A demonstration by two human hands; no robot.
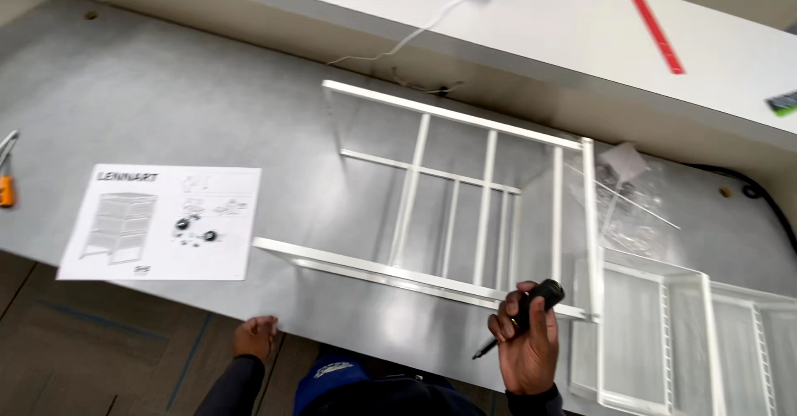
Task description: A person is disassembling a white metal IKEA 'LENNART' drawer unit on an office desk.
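We see a white metal frame [465, 208] standing on the grey table [166, 100], just ahead of the hands. Its long axis runs left to right and tilts slightly, the right end nearer us. The lower rail sits directly above the right hand [525, 345]; the left hand [255, 336] is well to the left, at the table's near edge, below the rail's left end. So the right hand is the nearer one.

Right hand: closed around a black screwdriver [521, 312], handle up by the rail, tip pointing down-left. Left hand: fingers curled at the table edge, holding nothing that we can see.

Frame: thin white bars, two long rails joined by several cross bars. Wire baskets [689, 333] lie to its right, a clear bag [635, 204] behind them, an instruction sheet [162, 221] to the left.
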